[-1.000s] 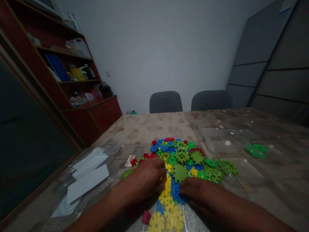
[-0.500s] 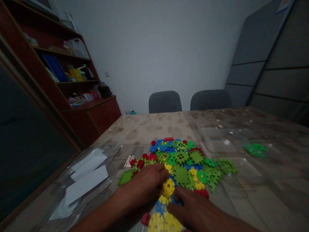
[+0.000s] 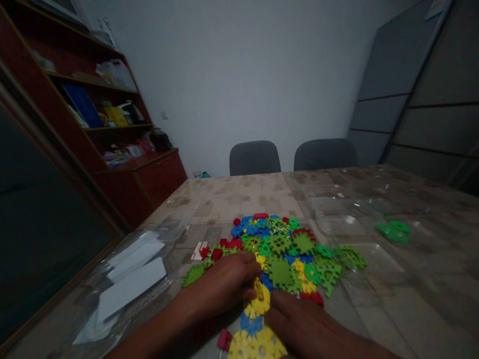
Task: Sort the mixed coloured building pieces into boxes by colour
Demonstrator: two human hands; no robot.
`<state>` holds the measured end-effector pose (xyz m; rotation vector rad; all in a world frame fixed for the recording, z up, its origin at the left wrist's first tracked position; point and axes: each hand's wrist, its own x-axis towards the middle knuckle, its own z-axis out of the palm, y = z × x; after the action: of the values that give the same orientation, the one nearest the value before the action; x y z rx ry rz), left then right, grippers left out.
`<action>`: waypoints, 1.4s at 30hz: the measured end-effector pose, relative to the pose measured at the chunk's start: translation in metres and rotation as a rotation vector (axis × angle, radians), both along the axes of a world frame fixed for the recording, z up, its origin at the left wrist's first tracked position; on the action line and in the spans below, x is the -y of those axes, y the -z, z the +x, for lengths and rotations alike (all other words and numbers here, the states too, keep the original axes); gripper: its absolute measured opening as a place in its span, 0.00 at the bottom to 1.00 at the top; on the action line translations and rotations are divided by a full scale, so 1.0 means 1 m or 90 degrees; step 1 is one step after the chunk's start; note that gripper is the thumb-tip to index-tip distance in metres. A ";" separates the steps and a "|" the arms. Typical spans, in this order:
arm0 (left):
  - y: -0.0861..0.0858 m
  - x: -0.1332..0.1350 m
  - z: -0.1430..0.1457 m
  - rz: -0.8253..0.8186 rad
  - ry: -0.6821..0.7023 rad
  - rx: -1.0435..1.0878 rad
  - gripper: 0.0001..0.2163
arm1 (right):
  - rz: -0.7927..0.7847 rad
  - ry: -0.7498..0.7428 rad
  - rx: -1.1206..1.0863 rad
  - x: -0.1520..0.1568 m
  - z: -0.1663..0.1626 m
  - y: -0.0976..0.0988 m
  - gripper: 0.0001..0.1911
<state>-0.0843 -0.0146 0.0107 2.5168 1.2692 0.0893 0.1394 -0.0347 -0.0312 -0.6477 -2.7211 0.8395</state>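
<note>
My left hand [image 3: 234,279] has its fingers closed on a yellow gear-shaped plastic piece [image 3: 261,300]; a second small yellow part stands tilted at its upper edge by the fingertips. From the other side, my right hand [image 3: 294,316] is curled against the right edge of this piece, its fingertips partly hidden. Just below lies a blue notched piece [image 3: 250,325], followed by large yellow gear pieces [image 3: 256,346], which seem linked in a row. A red block [image 3: 224,339] rests left of the row.
Beyond my hands spreads a heap of green, blue, red and yellow interlocking pieces [image 3: 280,271]. Clear plastic trays [image 3: 381,262] stand at right, one holding green pieces [image 3: 394,232]. White cards [image 3: 132,286] lie in clear packaging at left. Two grey chairs [image 3: 255,157] stand behind the table.
My right hand's thumb and fingers have come closer together against the yellow piece. That piece has shifted slightly downward, with a yellow part now tilted on its upper edge.
</note>
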 end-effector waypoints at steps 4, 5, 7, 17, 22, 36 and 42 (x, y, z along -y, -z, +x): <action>-0.004 -0.002 -0.004 0.023 0.026 -0.013 0.04 | -0.024 0.042 -0.006 0.001 0.003 -0.006 0.18; -0.006 -0.002 -0.005 0.025 0.023 -0.020 0.05 | -0.032 0.069 0.007 0.002 0.004 -0.009 0.15; -0.010 -0.001 -0.007 0.015 0.014 -0.028 0.07 | -0.049 0.117 0.031 0.002 0.005 -0.014 0.10; -0.009 0.012 0.008 -0.062 -0.009 -0.018 0.19 | -0.064 -0.009 0.117 0.003 -0.017 0.020 0.08; -0.010 0.013 0.010 -0.052 -0.033 -0.012 0.18 | 0.024 0.052 0.111 0.001 -0.024 0.042 0.09; -0.004 0.006 0.008 -0.039 -0.095 0.161 0.04 | -0.031 0.254 -0.126 -0.019 0.005 -0.010 0.03; 0.000 0.007 0.012 -0.154 -0.147 0.292 0.03 | -0.056 0.272 -0.164 -0.027 0.007 -0.003 0.07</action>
<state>-0.0722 -0.0213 0.0102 1.9870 1.2772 0.5026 0.1465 -0.0080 -0.0281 -1.0150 -2.2132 0.8635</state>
